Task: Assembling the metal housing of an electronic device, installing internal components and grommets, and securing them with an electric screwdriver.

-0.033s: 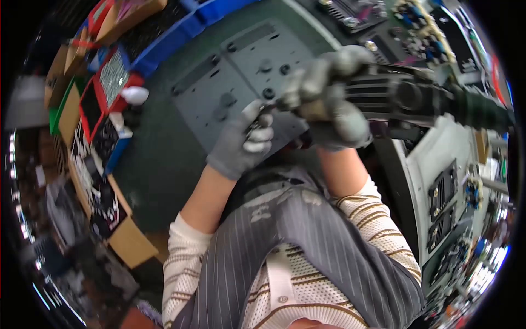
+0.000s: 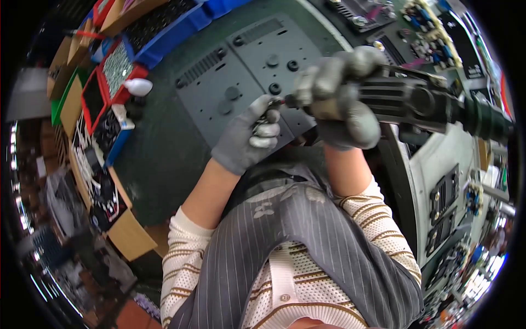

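Note:
My right hand [image 2: 342,98], in a grey glove, is wrapped round a black power screwdriver [image 2: 402,100] held level, its bit pointing left. My left hand [image 2: 249,134], gloved too, is closed, with thumb and forefinger pinched at the bit's tip. Small dark metal pieces [image 2: 262,122] that look like screws show among its curled fingers. Below both hands lie two dark grey metal panels [image 2: 249,71], side by side, with slots, holes and round black rubber feet [image 2: 274,88].
On the left stand a red bin of silvery screws [image 2: 116,74], a white bottle [image 2: 137,86] and a cardboard box of cables [image 2: 98,186]. A blue bin [image 2: 170,33] of small black parts is at the back. Circuit boards [image 2: 430,33] lie at the far right.
The view has shifted slightly, so the panels and bins sit a little differently and look sharper. Both hands stay together at the bit, a touch further right in the picture.

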`<control>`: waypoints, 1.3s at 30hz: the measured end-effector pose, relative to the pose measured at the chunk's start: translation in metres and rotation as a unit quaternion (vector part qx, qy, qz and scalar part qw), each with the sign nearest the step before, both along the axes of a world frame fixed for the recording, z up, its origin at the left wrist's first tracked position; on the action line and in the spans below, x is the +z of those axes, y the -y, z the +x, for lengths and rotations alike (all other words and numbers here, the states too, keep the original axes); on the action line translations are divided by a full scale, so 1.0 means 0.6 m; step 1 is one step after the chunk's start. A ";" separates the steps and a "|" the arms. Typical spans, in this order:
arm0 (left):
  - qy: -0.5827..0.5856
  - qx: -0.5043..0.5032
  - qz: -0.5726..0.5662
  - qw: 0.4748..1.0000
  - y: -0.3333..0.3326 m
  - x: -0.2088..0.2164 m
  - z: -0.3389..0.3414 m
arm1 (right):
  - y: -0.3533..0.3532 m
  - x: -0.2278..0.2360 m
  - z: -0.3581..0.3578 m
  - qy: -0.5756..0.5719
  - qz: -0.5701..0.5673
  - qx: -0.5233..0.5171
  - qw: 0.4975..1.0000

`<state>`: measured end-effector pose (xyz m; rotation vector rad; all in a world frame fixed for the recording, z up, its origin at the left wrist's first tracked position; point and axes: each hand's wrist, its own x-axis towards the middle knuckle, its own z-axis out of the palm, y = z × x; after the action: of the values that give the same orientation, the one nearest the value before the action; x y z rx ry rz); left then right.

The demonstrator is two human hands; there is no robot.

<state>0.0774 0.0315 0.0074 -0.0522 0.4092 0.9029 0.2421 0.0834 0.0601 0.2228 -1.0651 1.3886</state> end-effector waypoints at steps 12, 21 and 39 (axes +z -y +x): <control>0.013 -0.032 0.026 0.999 0.002 -0.015 0.003 | -0.008 -0.006 0.021 -0.015 -0.018 0.006 1.000; -0.035 -0.034 0.040 0.998 0.001 -0.014 0.008 | -0.009 -0.015 0.026 -0.019 -0.086 -0.014 0.996; -0.602 0.027 0.359 0.713 -0.092 0.034 -0.049 | -0.054 -0.036 0.058 -0.122 -0.335 -0.142 0.924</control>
<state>0.0479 0.0866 0.0280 1.3342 1.2366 1.0076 0.2768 0.1158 0.0384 -0.2498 -0.3553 1.3383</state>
